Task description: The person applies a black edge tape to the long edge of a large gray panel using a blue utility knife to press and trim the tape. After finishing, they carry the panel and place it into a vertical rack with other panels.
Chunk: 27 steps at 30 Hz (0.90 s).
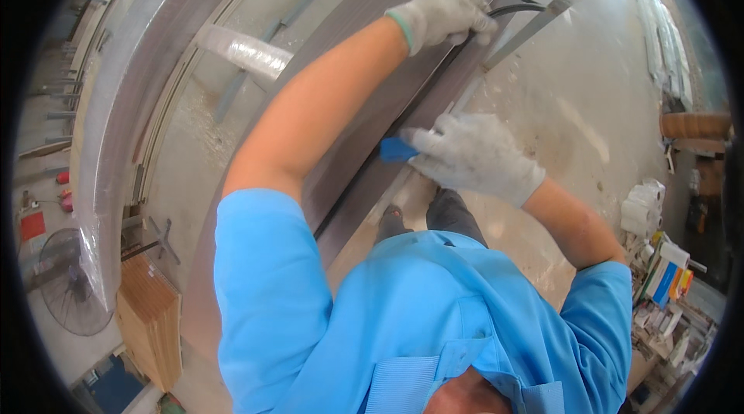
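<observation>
A long brown-grey panel (333, 108) runs diagonally in front of me, with a dark groove (353, 185) along its length. My left hand (448, 17), in a pale knit glove, reaches to the far part of the panel with its fingers closed on a thin black flexible strip (518, 8). The strip's loose length curves away past the fingers. Nearer to me, my gloved right hand (474, 152) grips a small flat blue tool (397, 151), possibly a scraper, beside the groove. The glove hides the tool's other end.
A grey metal support (527, 33) stands at the panel's far right edge. On the left lies another long panel wrapped in clear film (128, 89), with a fan (74, 282) and wooden boards (147, 313) below it. White rolls (642, 206) and piled items sit at right.
</observation>
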Each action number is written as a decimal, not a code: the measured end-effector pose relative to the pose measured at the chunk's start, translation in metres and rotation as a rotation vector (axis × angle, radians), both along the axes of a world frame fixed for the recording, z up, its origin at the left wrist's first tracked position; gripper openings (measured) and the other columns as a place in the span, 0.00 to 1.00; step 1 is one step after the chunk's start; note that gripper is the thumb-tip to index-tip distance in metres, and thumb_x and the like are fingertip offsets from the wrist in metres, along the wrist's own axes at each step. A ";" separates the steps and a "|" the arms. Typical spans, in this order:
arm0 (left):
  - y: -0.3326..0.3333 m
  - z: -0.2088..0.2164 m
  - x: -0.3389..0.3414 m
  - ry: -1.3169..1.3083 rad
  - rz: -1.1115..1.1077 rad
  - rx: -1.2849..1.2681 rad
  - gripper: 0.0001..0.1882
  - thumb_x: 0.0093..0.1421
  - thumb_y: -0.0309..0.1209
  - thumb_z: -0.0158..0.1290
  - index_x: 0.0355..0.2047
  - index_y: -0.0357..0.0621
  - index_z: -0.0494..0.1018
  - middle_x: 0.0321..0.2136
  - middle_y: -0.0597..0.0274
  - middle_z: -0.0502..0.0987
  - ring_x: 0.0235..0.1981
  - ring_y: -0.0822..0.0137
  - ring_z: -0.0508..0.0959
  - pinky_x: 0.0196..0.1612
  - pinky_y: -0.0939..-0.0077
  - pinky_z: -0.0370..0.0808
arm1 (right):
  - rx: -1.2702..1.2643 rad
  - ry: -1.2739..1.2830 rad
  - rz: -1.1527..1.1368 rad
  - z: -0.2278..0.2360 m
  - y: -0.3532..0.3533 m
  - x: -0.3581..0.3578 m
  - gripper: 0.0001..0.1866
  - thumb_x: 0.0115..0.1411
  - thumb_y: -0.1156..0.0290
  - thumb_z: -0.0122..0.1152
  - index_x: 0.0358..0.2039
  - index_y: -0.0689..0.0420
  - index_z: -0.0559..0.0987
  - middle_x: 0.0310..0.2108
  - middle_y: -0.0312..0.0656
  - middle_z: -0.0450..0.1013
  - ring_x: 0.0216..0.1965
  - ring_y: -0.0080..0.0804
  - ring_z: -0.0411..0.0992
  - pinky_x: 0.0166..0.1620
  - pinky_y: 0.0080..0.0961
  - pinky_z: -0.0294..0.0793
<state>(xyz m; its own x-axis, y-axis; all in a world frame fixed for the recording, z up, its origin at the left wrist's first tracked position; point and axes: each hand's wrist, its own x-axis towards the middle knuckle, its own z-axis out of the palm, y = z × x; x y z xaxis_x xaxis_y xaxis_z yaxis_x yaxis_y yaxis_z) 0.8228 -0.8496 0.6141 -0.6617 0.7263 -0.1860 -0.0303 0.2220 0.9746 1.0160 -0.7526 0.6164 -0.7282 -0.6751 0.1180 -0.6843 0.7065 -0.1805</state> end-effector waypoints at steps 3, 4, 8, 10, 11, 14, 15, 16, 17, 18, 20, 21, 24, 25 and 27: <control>0.053 0.016 -0.042 -0.118 -0.068 0.056 0.10 0.62 0.32 0.60 0.36 0.36 0.80 0.24 0.66 0.78 0.19 0.77 0.67 0.24 0.80 0.67 | -0.005 -0.088 0.063 0.002 0.008 -0.009 0.11 0.61 0.62 0.59 0.43 0.47 0.79 0.26 0.41 0.75 0.28 0.40 0.79 0.28 0.37 0.80; 0.076 0.021 -0.055 -0.146 -0.088 0.038 0.10 0.61 0.33 0.60 0.36 0.37 0.80 0.25 0.66 0.78 0.21 0.75 0.70 0.26 0.78 0.69 | -0.014 -0.094 0.088 0.001 0.010 -0.012 0.10 0.61 0.63 0.59 0.42 0.48 0.79 0.26 0.41 0.75 0.28 0.39 0.79 0.28 0.37 0.80; 0.136 0.020 -0.078 -0.232 -0.230 -0.009 0.10 0.66 0.36 0.58 0.34 0.42 0.78 0.25 0.63 0.79 0.19 0.71 0.75 0.24 0.77 0.73 | -0.156 -0.049 0.191 -0.013 0.015 -0.026 0.10 0.59 0.66 0.59 0.42 0.48 0.79 0.24 0.39 0.72 0.26 0.34 0.77 0.25 0.33 0.76; 0.147 0.012 -0.083 -0.446 -0.254 0.070 0.09 0.67 0.33 0.56 0.30 0.42 0.77 0.25 0.60 0.81 0.16 0.71 0.74 0.19 0.78 0.71 | -0.263 -0.010 0.221 -0.021 0.016 -0.031 0.11 0.58 0.65 0.60 0.42 0.48 0.80 0.22 0.38 0.71 0.23 0.32 0.76 0.24 0.30 0.73; 0.150 0.009 -0.086 -0.464 -0.244 0.093 0.09 0.67 0.32 0.57 0.30 0.42 0.77 0.24 0.60 0.80 0.16 0.71 0.74 0.19 0.77 0.71 | -0.289 -0.015 0.230 -0.023 0.017 -0.034 0.11 0.58 0.65 0.60 0.42 0.48 0.80 0.22 0.38 0.70 0.23 0.31 0.76 0.24 0.29 0.73; 0.152 0.002 -0.097 -0.397 -0.199 0.128 0.08 0.64 0.31 0.58 0.28 0.42 0.77 0.23 0.60 0.80 0.17 0.70 0.75 0.18 0.75 0.71 | -0.294 -0.129 0.233 -0.024 0.017 -0.036 0.07 0.59 0.68 0.58 0.38 0.48 0.80 0.24 0.39 0.72 0.28 0.34 0.78 0.28 0.34 0.76; 0.153 0.002 -0.103 -0.301 -0.175 0.113 0.09 0.63 0.31 0.60 0.28 0.41 0.77 0.23 0.60 0.80 0.19 0.70 0.76 0.19 0.74 0.72 | -0.289 -0.184 0.246 -0.022 0.017 -0.036 0.05 0.60 0.70 0.57 0.37 0.48 0.79 0.26 0.39 0.74 0.31 0.36 0.79 0.30 0.36 0.77; 0.153 0.001 -0.106 -0.206 -0.154 0.099 0.09 0.62 0.32 0.61 0.28 0.40 0.78 0.22 0.60 0.80 0.20 0.70 0.77 0.20 0.73 0.73 | -0.285 -0.189 0.236 -0.020 0.017 -0.036 0.06 0.60 0.69 0.57 0.37 0.48 0.79 0.26 0.39 0.74 0.31 0.35 0.79 0.29 0.36 0.78; 0.153 0.000 -0.109 0.038 -0.103 -0.021 0.10 0.61 0.34 0.63 0.28 0.40 0.79 0.23 0.58 0.80 0.22 0.67 0.79 0.23 0.70 0.75 | -0.284 -0.193 0.239 -0.018 0.018 -0.036 0.06 0.60 0.69 0.57 0.37 0.48 0.79 0.26 0.39 0.74 0.31 0.35 0.79 0.29 0.37 0.78; 0.152 0.000 -0.111 0.282 -0.056 -0.136 0.11 0.59 0.35 0.64 0.29 0.40 0.80 0.24 0.56 0.81 0.24 0.64 0.81 0.26 0.68 0.77 | -0.282 -0.198 0.240 -0.015 0.018 -0.035 0.06 0.60 0.69 0.57 0.38 0.48 0.79 0.26 0.39 0.74 0.32 0.35 0.79 0.29 0.37 0.78; 0.150 -0.001 -0.115 0.680 -0.009 -0.325 0.12 0.56 0.38 0.66 0.29 0.42 0.81 0.26 0.53 0.82 0.29 0.58 0.83 0.32 0.63 0.79 | -0.204 -0.171 0.217 -0.013 0.018 -0.034 0.08 0.60 0.68 0.57 0.40 0.48 0.79 0.26 0.38 0.74 0.32 0.34 0.79 0.29 0.37 0.78; 0.148 -0.001 -0.117 0.828 -0.008 -0.400 0.12 0.54 0.39 0.67 0.29 0.43 0.82 0.27 0.51 0.82 0.31 0.55 0.84 0.36 0.61 0.79 | -0.138 -0.179 0.226 -0.012 0.018 -0.033 0.09 0.60 0.68 0.57 0.42 0.47 0.79 0.26 0.38 0.74 0.32 0.34 0.79 0.29 0.38 0.78; 0.146 -0.005 -0.121 0.981 -0.007 -0.558 0.10 0.52 0.41 0.67 0.28 0.49 0.83 0.29 0.50 0.82 0.35 0.49 0.83 0.41 0.57 0.79 | -0.106 -0.151 0.228 -0.012 0.019 -0.032 0.13 0.60 0.67 0.57 0.46 0.48 0.78 0.26 0.37 0.74 0.32 0.34 0.79 0.28 0.37 0.78; 0.147 -0.007 -0.123 0.979 -0.010 -0.605 0.10 0.52 0.41 0.66 0.28 0.51 0.83 0.30 0.50 0.82 0.35 0.48 0.83 0.42 0.57 0.79 | -0.102 -0.168 0.230 -0.012 0.019 -0.031 0.13 0.60 0.66 0.57 0.46 0.48 0.78 0.27 0.38 0.75 0.32 0.34 0.79 0.28 0.37 0.78; 0.149 -0.013 -0.127 1.003 0.003 -0.588 0.10 0.50 0.41 0.66 0.26 0.50 0.83 0.29 0.51 0.82 0.35 0.49 0.83 0.41 0.56 0.78 | -0.123 -0.149 0.231 -0.012 0.018 -0.031 0.15 0.60 0.66 0.58 0.48 0.49 0.78 0.27 0.38 0.75 0.31 0.35 0.79 0.27 0.38 0.77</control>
